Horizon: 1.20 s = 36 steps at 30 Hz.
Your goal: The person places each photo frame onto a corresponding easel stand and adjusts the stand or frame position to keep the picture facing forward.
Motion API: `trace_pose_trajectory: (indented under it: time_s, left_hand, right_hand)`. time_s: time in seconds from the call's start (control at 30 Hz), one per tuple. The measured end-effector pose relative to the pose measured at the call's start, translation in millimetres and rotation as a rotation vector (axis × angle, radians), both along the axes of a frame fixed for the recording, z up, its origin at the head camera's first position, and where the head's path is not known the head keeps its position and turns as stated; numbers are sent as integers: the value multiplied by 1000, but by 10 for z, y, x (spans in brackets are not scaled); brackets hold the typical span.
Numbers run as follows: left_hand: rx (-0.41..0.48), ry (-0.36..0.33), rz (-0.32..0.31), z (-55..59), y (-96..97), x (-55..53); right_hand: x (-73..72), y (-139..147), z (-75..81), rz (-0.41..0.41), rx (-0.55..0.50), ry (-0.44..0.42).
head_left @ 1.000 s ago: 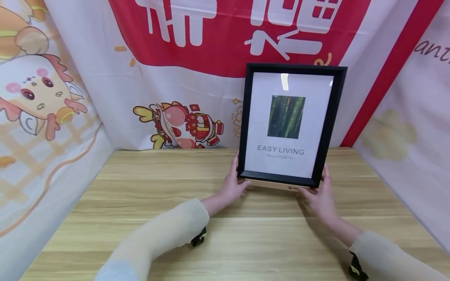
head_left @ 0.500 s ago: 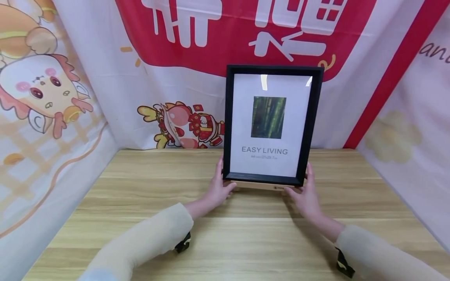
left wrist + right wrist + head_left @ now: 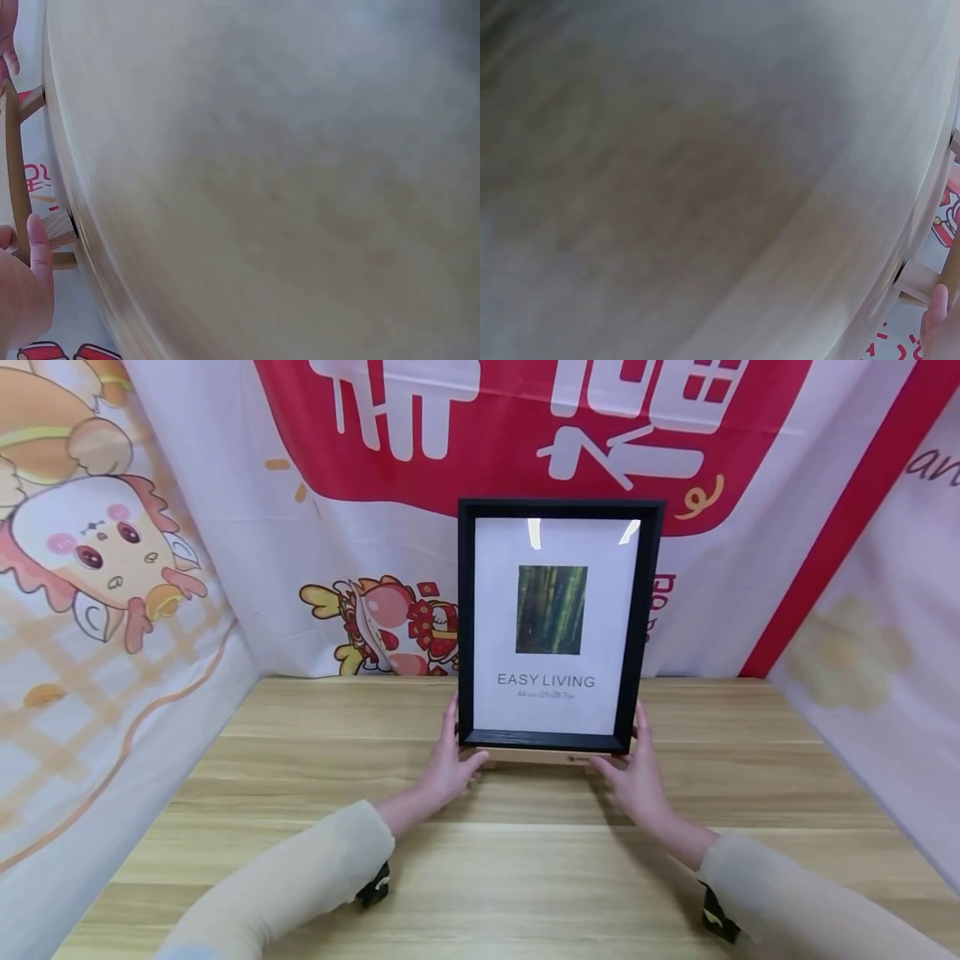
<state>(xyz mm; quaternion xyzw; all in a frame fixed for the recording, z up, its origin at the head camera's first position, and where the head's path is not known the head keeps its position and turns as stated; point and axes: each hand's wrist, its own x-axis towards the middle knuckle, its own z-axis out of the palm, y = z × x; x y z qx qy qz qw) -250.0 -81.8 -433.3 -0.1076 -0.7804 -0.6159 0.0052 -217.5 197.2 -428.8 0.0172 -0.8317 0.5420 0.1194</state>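
A black picture frame (image 3: 635,627) with a bamboo picture and the words "EASY LIVING" leans upright on a small wooden easel (image 3: 532,756). The easel's pale ledge runs under the frame, and its short legs (image 3: 64,260) meet the table in the left wrist view. My left hand (image 3: 447,768) holds the ledge's left end, thumb in front and fingers reaching back beside the frame. At the other end my right hand (image 3: 637,781) grips likewise, its thumb at the ledge front. The frame hides most of the easel.
The wood-grain table (image 3: 480,877) reaches back to a printed cloth (image 3: 375,535) hanging close behind the frame. More cloth walls the left side (image 3: 67,635) and the right side (image 3: 877,635).
Both hands have shifted the easel and picture frame to the left along the table. The frame now faces more squarely forward, and the head view has turned slightly left.
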Motion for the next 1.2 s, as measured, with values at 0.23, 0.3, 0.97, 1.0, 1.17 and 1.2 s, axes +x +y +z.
trace_pose_trajectory:
  time_s: [0.23,0.3,0.97,1.0,1.17,1.2]
  left_hand:
    - [-7,2,1,-4,-21,23]
    - [-3,9,0,-8,-22,31]
    - [-37,18,25,10,-33,56]
    - [-38,17,25,12,-35,56]
    - [-24,13,19,21,-39,38]
    - [-21,10,20,19,-39,32]
  right_hand:
    - [-19,-9,-20,-3,5,-20]
    - [-18,-10,-25,-4,3,-21]
    - [-52,-16,-56,-10,13,-19]
    - [-56,-18,-59,-12,12,-16]
    - [-72,-22,-46,-14,15,-7]
    - [-77,-21,-44,-12,11,-11]
